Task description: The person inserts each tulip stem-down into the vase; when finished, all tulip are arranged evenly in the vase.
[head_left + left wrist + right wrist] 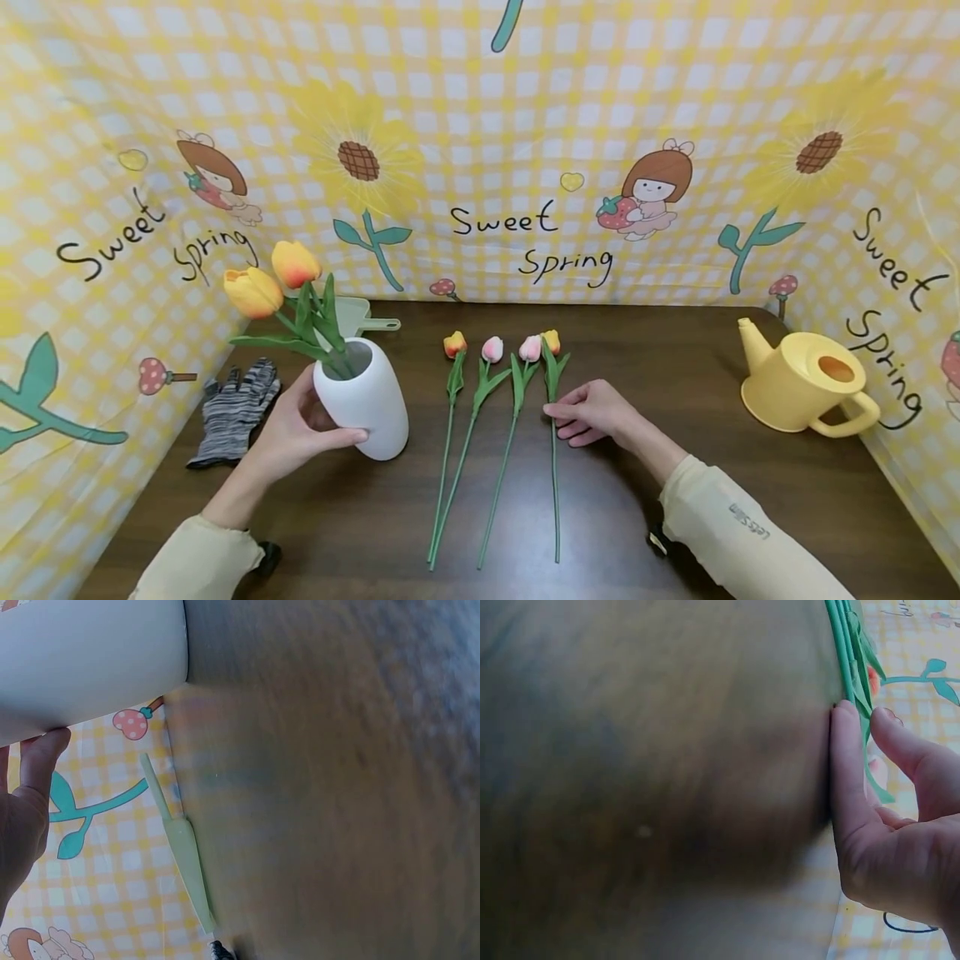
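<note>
In the head view my left hand (288,437) holds a white vase (367,404) by its side, thumb across the front. The vase leans, and two yellow-orange tulips (296,265) stand in it. The left wrist view shows part of the vase (90,660) with a finger against it. My right hand (592,412) is at the upper stem of the rightmost tulip (555,483), which has a yellow-orange bloom. In the right wrist view a fingertip meets the green stem (840,645), while the thumb stands a little apart from that finger. Pink tulips (504,450) lie to its left.
Farther left on the table lies another orange tulip (450,417). A grey striped glove (234,412) is left of my left hand, and a pale green dustpan (356,317) is behind the vase. A yellow watering can (795,383) stands at right. Patterned cloth (480,150) surrounds the table.
</note>
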Demonstrator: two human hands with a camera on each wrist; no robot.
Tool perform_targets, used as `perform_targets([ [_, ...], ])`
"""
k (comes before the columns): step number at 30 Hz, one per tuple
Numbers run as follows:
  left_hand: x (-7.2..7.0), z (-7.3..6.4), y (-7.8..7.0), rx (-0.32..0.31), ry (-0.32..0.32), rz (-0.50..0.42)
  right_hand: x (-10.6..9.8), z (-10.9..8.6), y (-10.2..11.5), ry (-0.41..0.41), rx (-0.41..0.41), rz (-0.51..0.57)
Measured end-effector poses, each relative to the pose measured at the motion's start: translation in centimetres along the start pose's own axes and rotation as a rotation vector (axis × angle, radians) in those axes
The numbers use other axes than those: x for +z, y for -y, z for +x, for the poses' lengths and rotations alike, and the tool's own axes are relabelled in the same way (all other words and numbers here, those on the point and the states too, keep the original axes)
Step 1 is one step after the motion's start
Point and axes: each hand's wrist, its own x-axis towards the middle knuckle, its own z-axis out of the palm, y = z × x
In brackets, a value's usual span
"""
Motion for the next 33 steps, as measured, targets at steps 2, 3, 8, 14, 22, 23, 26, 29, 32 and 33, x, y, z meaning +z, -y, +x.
perform_targets([
  [2, 0.16, 0.14, 0.16, 0.003, -0.001, 0.002, 0.0, 0.01, -0.15, -0.006, 0.014, -0.023],
  [3, 0.22, 0.19, 0.23, 0.002, -0.005, 0.001, 0.02, 0.06, -0.21, -0.008, 0.016, -0.034],
  [8, 0.18, 0.1, 0.2, 0.004, -0.003, 0.006, 0.39, 0.17, -0.51, -0.019, 0.006, -0.073],
  [14, 0.24, -0.1, 0.39, 0.001, 0.0, 0.001, 0.48, 0.13, -0.73, -0.011, 0.005, -0.077],
  [22, 0.29, 0.09, 0.24, 0.009, -0.002, 0.012, 0.27, -0.11, -0.42, 0.007, 0.002, -0.053],
  [23, 0.33, 0.11, 0.23, 0.008, -0.002, 0.01, 0.21, -0.16, -0.4, 0.008, 0.001, -0.051],
  [26, 0.44, 0.14, 0.29, 0.008, -0.005, 0.01, 0.05, -0.27, -0.42, 0.011, -0.004, -0.046],
  [29, 0.5, 0.14, 0.36, 0.007, -0.007, 0.009, -0.05, -0.27, -0.53, 0.019, -0.003, -0.036],
  [32, 0.46, 0.09, 0.37, 0.007, -0.008, 0.005, -0.15, -0.12, -0.61, 0.041, -0.004, -0.031],
  [33, 0.48, 0.08, 0.39, 0.007, -0.008, 0.004, -0.24, -0.09, -0.66, 0.045, -0.001, -0.028],
])
